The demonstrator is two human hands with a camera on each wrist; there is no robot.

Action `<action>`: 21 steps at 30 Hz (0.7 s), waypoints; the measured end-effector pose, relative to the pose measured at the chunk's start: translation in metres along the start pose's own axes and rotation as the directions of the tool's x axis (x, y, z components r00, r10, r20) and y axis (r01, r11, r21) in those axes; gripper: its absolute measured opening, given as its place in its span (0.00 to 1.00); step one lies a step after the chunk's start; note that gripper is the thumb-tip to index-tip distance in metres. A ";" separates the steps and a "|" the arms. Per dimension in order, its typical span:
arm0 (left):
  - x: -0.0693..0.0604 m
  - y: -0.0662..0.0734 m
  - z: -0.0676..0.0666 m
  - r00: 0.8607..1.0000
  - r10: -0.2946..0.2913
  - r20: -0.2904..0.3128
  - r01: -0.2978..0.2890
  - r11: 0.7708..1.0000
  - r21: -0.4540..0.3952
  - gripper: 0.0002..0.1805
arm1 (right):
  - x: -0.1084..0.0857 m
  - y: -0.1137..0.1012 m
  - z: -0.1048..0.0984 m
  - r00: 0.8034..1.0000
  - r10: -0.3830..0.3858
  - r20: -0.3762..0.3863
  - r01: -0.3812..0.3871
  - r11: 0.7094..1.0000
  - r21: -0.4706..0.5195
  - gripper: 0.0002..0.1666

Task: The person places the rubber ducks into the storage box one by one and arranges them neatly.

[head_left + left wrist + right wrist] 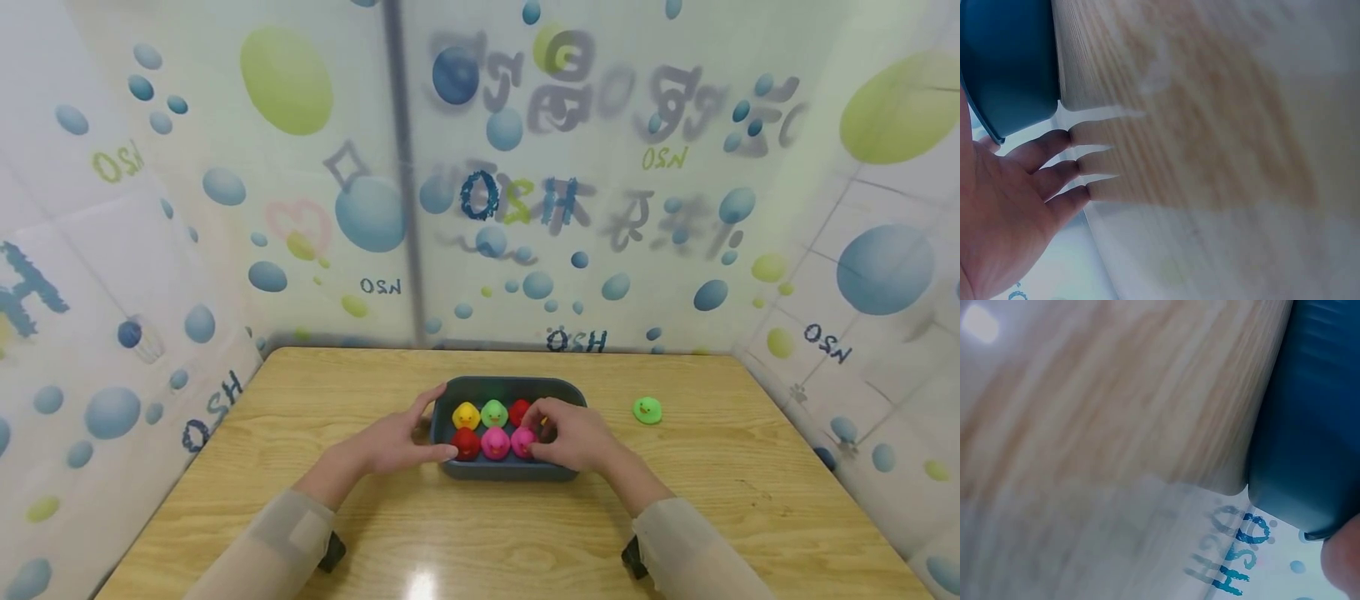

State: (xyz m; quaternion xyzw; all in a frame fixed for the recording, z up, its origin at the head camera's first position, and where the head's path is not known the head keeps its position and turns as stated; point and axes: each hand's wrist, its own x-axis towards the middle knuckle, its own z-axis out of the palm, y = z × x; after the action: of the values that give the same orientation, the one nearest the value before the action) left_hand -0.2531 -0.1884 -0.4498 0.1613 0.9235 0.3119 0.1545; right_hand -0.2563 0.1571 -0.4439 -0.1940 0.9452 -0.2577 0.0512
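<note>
A dark blue-green rectangular tray (pixel 510 472) stands on the table, holding several rubber ducks. Its back row shows a yellow duck (pixel 466 416), a green duck (pixel 494 414) and a red duck (pixel 517 412). In front sit a dark red duck (pixel 466 445), a pink duck (pixel 495 443) and a second pink duck (pixel 522 443). My left hand (pixel 393 439) spreads at the tray's left end, thumb by the front corner; the left wrist view shows its other fingers extended. Over the right end, my right hand (pixel 576 435) pinches the right pink duck between bent fingers and thumb, hiding whatever lies beneath.
A bright green duck (pixel 647 410) lies on the wooden table (pixel 480 533) to the right of the tray. Pale walls (pixel 510 275) with blue and green dots border the table behind and on both sides.
</note>
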 end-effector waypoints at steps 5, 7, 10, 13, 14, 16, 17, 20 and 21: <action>-0.001 -0.001 0.001 1.000 0.002 -0.003 -0.002 1.000 0.002 0.61 | -0.001 0.006 -0.003 0.995 -0.097 -0.037 0.101 0.988 0.114 0.15; -0.001 -0.001 0.001 1.000 0.000 -0.003 0.000 1.000 0.001 0.60 | -0.002 0.009 -0.006 0.989 -0.138 -0.061 0.147 0.972 0.184 0.14; -0.001 0.000 0.002 1.000 0.003 0.000 -0.003 1.000 -0.003 0.61 | -0.005 0.014 -0.013 0.982 -0.155 -0.108 0.179 0.948 0.264 0.14; -0.001 -0.001 0.002 1.000 0.004 0.001 -0.004 1.000 -0.004 0.61 | -0.010 0.020 -0.023 0.981 -0.111 -0.157 0.154 0.942 0.300 0.13; 0.000 -0.001 0.002 1.000 0.002 0.000 -0.002 1.000 -0.003 0.61 | -0.012 0.023 -0.027 0.980 -0.097 -0.173 0.146 0.942 0.303 0.13; 0.000 0.000 0.002 1.000 -0.001 0.000 0.001 1.000 -0.003 0.61 | -0.017 0.029 -0.033 0.978 -0.069 -0.197 0.129 0.943 0.308 0.12; 0.000 -0.001 0.001 1.000 -0.001 -0.001 0.001 1.000 -0.004 0.61 | -0.020 0.032 -0.037 0.977 -0.058 -0.207 0.121 0.943 0.309 0.12; 0.000 -0.001 0.001 1.000 -0.003 -0.001 0.003 1.000 -0.008 0.60 | -0.029 0.044 -0.048 0.973 -0.026 -0.228 0.093 0.953 0.289 0.12; 0.000 -0.002 0.001 1.000 -0.002 -0.001 0.002 1.000 -0.009 0.60 | -0.033 0.048 -0.051 0.973 -0.018 -0.229 0.084 0.956 0.281 0.12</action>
State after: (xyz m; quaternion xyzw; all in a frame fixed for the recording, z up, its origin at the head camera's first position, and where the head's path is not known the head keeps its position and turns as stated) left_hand -0.2533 -0.1892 -0.4517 0.1593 0.9223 0.3159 0.1553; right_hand -0.2530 0.2322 -0.4242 -0.1785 0.8917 -0.4146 -0.0346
